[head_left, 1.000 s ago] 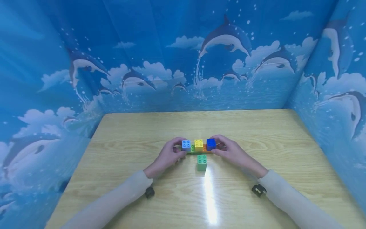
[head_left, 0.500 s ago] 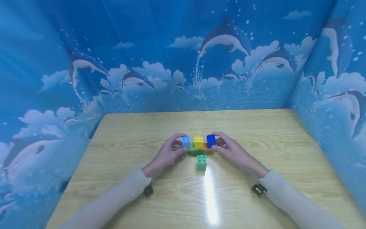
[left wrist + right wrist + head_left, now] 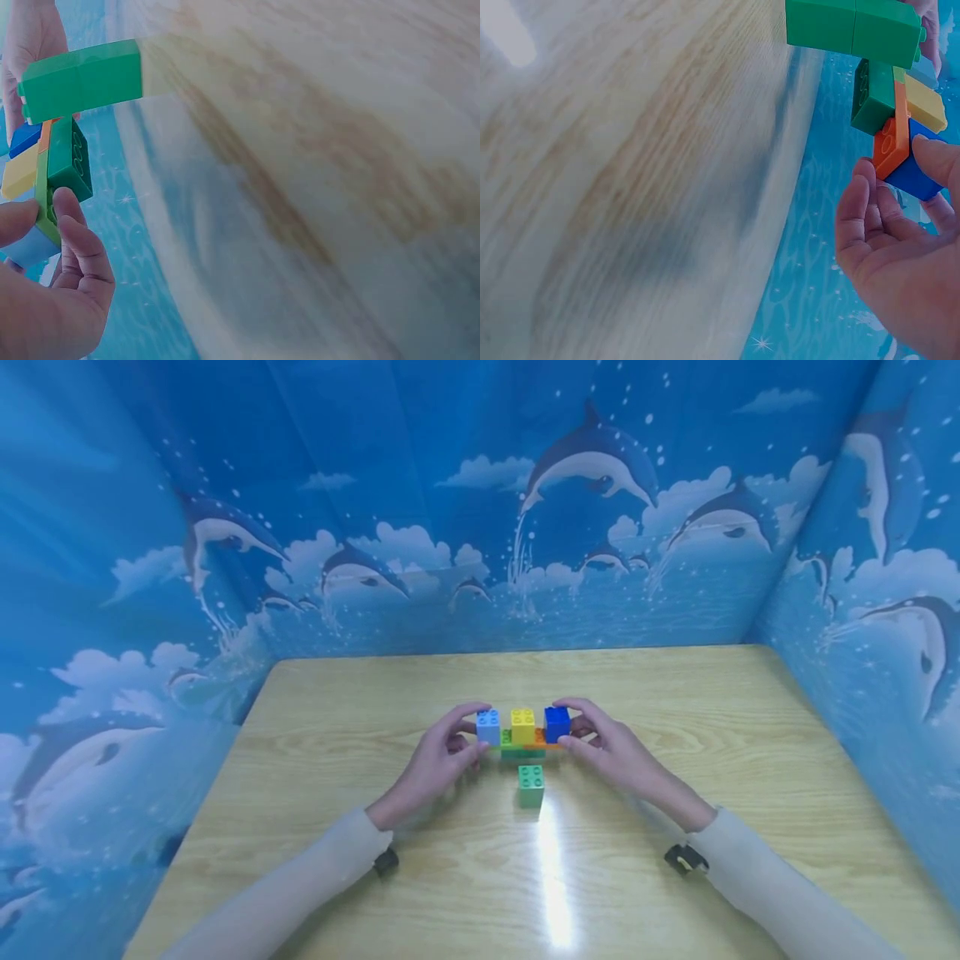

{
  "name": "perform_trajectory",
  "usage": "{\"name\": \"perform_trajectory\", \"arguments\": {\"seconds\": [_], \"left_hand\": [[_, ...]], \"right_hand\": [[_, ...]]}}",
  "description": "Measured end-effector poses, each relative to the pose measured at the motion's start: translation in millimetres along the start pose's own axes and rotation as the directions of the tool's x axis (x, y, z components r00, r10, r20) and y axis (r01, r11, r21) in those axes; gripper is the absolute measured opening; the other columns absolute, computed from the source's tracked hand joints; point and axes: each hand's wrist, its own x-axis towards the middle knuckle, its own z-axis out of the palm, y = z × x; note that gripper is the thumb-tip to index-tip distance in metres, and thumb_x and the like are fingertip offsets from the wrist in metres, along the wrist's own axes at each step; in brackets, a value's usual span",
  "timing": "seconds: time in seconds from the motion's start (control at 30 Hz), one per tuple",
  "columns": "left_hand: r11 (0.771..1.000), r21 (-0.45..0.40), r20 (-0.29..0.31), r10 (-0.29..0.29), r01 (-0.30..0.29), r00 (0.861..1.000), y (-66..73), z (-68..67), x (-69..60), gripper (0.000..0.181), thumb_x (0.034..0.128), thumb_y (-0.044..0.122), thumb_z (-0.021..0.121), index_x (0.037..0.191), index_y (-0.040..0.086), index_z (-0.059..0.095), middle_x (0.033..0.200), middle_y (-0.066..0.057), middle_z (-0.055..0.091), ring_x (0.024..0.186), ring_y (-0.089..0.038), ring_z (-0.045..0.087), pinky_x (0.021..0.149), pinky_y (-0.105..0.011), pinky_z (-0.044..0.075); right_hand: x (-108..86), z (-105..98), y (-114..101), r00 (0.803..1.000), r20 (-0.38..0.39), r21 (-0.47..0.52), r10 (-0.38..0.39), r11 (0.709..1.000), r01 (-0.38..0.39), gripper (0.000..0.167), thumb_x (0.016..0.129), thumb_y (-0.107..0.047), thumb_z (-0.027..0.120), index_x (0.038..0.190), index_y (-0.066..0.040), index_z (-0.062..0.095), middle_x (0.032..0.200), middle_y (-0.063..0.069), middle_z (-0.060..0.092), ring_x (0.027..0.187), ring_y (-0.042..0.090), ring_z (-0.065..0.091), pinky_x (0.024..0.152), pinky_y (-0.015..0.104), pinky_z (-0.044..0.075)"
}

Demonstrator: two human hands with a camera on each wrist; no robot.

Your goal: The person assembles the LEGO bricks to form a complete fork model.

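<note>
In the head view my left hand (image 3: 433,762) grips the left end of a toy-brick assembly, at the light blue brick (image 3: 487,732). The other end, at the dark blue brick (image 3: 557,727), is held by my right hand (image 3: 621,758). Between these stands a yellow brick (image 3: 522,727). Thin plates join them: a light green plate (image 3: 43,169) and an orange plate (image 3: 891,144). Beneath the plates, a green brick (image 3: 873,97) shows its hollow underside, so the assembly is off the table. Closer to me, a tower of two stacked green bricks (image 3: 530,788) stands upright, apart from both hands.
The wooden table (image 3: 337,702) extends around the bricks, with a bright light streak in front of the green tower. A blue dolphin-print curtain (image 3: 420,552) encloses the back and sides. Black straps (image 3: 686,858) sit at both wrists.
Both hands have raised the assembly and carried it slightly away from me, and the green brick beneath has come into view. The green tower stays in place.
</note>
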Motion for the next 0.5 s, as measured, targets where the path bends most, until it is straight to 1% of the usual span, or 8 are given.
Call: {"name": "perform_trajectory", "arguments": {"seconds": [0.13,0.2,0.27,0.37,0.4,0.5], "left_hand": [[0.999,0.033,-0.006,0.035,-0.035,0.999,5.1,-0.2,-1.4,0.062,0.1018,0.003,0.076,0.157,0.025,0.058,0.131,-0.009,0.07,0.087,-0.035,0.072,0.077,-0.057,0.063],[0.998,0.039,-0.005,0.051,-0.05,0.999,6.6,0.3,-2.2,0.062,0.1017,0.003,0.076,0.158,0.022,0.057,0.131,-0.01,0.07,0.087,-0.037,0.072,0.077,-0.058,0.063],[0.997,0.04,-0.004,0.06,-0.06,0.998,8.6,1.0,-3.4,0.062,0.102,0.003,0.076,0.158,0.022,0.057,0.132,-0.01,0.07,0.088,-0.04,0.072,0.077,-0.057,0.063],[0.997,0.042,-0.004,0.071,-0.07,0.998,11.1,1.7,-5.4,0.062,0.102,0.003,0.076,0.157,0.024,0.057,0.133,-0.009,0.07,0.089,-0.044,0.072,0.075,-0.052,0.064],[0.996,0.045,-0.005,0.073,-0.073,0.997,12.0,1.7,-6.1,0.062,0.1021,0.003,0.076,0.157,0.026,0.057,0.133,-0.009,0.07,0.089,-0.045,0.071,0.075,-0.049,0.064],[0.994,0.058,-0.01,0.09,-0.089,0.996,14.8,1.5,-8.2,0.063,0.1016,0.003,0.077,0.156,0.029,0.058,0.134,-0.008,0.07,0.089,-0.045,0.071,0.073,-0.045,0.064]], "right_hand": [[-2.7,-2,-5,1.0,-0.013,-0.025,0.0,1.0,0.0,0.054,0.111,-0.019,0.068,0.16,-0.014,0.048,0.122,0.014,0.072,0.108,0.027,0.069,0.085,0.036,0.061],[-4.3,-3,-6,1.0,-0.021,-0.035,-0.002,0.999,0.002,0.053,0.111,-0.02,0.067,0.161,-0.014,0.048,0.123,0.013,0.072,0.109,0.027,0.069,0.086,0.036,0.061],[-5.9,-4,-7,1.0,-0.029,-0.043,-0.006,0.999,0.004,0.053,0.111,-0.02,0.067,0.16,-0.015,0.048,0.124,0.013,0.072,0.11,0.026,0.068,0.086,0.036,0.061],[-8.3,-5,-8,0.999,-0.038,-0.051,-0.02,0.999,0.018,0.052,0.111,-0.019,0.067,0.16,-0.015,0.049,0.125,0.013,0.072,0.111,0.026,0.069,0.087,0.036,0.061],[-9.1,-5,-9,0.999,-0.041,-0.054,-0.025,0.998,0.023,0.052,0.111,-0.019,0.067,0.16,-0.015,0.049,0.125,0.013,0.073,0.111,0.026,0.069,0.087,0.036,0.061],[-11.6,-5,-11,0.998,-0.048,-0.061,-0.051,0.997,0.048,0.051,0.111,-0.019,0.068,0.159,-0.015,0.05,0.125,0.012,0.073,0.11,0.024,0.069,0.088,0.039,0.061]]}}
